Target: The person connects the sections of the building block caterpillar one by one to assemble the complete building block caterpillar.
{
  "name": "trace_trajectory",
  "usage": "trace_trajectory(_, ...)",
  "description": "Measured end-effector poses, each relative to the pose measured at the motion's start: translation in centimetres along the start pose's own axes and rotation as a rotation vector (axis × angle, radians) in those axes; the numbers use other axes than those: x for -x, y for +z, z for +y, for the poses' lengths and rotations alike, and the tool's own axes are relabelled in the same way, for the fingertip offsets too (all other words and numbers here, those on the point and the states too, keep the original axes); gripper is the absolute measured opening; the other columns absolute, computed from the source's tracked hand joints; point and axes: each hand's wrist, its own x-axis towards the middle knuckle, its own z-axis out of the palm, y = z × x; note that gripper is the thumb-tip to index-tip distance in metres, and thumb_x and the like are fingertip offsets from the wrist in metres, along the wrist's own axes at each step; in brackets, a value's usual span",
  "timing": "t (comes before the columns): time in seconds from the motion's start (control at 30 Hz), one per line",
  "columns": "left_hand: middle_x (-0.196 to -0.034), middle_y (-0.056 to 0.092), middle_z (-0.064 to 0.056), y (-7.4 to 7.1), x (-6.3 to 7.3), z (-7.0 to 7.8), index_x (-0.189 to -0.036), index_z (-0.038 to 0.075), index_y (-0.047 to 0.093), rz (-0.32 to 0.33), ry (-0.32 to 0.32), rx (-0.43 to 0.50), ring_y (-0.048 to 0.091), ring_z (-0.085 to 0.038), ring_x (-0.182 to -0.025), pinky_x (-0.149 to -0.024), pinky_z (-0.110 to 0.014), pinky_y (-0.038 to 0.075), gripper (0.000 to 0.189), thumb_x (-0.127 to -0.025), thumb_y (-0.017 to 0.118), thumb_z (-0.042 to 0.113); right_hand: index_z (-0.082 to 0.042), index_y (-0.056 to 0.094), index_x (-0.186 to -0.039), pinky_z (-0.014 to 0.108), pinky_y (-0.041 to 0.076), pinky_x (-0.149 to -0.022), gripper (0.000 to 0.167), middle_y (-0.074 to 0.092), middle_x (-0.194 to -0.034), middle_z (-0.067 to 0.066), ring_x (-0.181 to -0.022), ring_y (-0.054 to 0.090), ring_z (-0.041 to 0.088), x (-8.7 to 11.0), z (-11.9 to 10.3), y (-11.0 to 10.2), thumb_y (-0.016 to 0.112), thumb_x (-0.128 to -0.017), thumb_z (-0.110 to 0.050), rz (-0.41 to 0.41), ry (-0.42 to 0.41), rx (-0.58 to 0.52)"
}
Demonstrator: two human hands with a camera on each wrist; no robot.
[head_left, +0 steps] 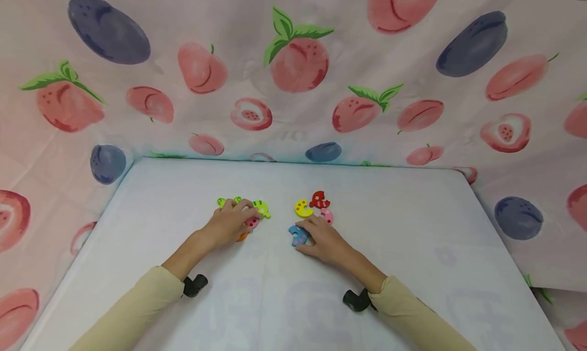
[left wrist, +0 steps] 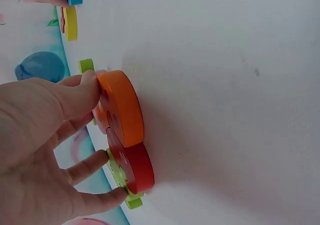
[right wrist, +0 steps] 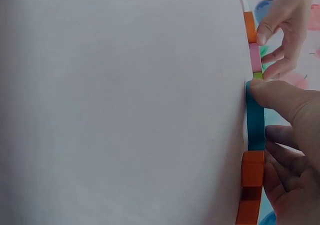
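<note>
My left hand (head_left: 229, 222) lies over a cluster of thick, flat puzzle pieces at mid-table. Its thumb touches the end of an orange piece (left wrist: 121, 110), and two spread fingertips rest by a red piece (left wrist: 135, 167) and a green piece (left wrist: 117, 170). Another green piece (head_left: 261, 208) and a pink dotted piece (head_left: 252, 222) show beyond the fingers, which partly cover the cluster. Just to the right, my right hand (head_left: 326, 239) pinches a blue piece with pink dots (head_left: 298, 236) between thumb and fingers. An orange piece (right wrist: 252, 170) stands beside the blue one in the right wrist view.
Beyond the right hand lie a yellow crescent-shaped piece (head_left: 302, 208), a red striped piece (head_left: 319, 199) and a pink piece (head_left: 327, 216), close together. A white cloth covers the table (head_left: 412, 213). Fruit-print fabric (head_left: 220, 122) hangs behind and at both sides.
</note>
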Motion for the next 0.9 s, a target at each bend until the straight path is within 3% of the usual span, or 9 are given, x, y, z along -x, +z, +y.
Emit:
trace_trajectory(0.17, -0.132, 0.051, -0.004, 0.1, 0.1, 0.1, -0.128, 0.026, 0.061, 0.019, -0.002, -0.005, 0.042, -0.038, -0.122, -0.093, -0.059, 0.044, 0.037, -0.092, 0.066, 0.018, -0.012, 0.057, -0.131, 0.033, 0.054, -0.089, 0.057, 0.057, -0.122, 0.005, -0.107, 0.051, 0.017, 0.0, -0.1, -0.1, 0.078, -0.081, -0.03, -0.008, 0.008, -0.007)
trace_trajectory(0.37, -0.136, 0.049, -0.004, -0.3, 0.3, 0.0, -0.132, 0.027, 0.058, -0.032, 0.006, -0.003, 0.039, -0.037, -0.127, -0.099, -0.062, 0.039, 0.04, -0.093, 0.064, 0.017, -0.012, 0.057, -0.131, 0.036, 0.053, -0.092, 0.057, 0.056, -0.124, 0.006, -0.111, 0.052, 0.019, 0.0, -0.1, 0.0, 0.079, -0.08, -0.029, -0.011, 0.019, -0.039)
trace_trajectory(0.7, -0.135, 0.05, -0.005, -0.1, 0.2, -0.2, -0.134, 0.025, 0.056, -0.026, 0.015, -0.02, 0.041, -0.039, -0.126, -0.097, -0.063, 0.041, 0.042, -0.094, 0.063, 0.016, -0.012, 0.059, -0.128, 0.032, 0.054, -0.086, 0.056, 0.058, -0.119, 0.005, -0.104, 0.051, 0.015, -0.1, -0.2, 0.1, 0.079, -0.079, -0.031, 0.006, 0.046, -0.053)
trace_trajectory(0.9, -0.134, 0.049, -0.004, -0.3, 0.2, -0.1, -0.131, 0.025, 0.058, -0.026, 0.015, -0.024, 0.041, -0.039, -0.124, -0.096, -0.061, 0.042, 0.039, -0.093, 0.064, 0.015, -0.01, 0.058, -0.123, 0.028, 0.053, -0.082, 0.055, 0.059, -0.114, 0.002, -0.096, 0.053, 0.013, -1.2, -1.4, 0.2, 0.08, -0.078, -0.033, 0.039, 0.097, -0.184)
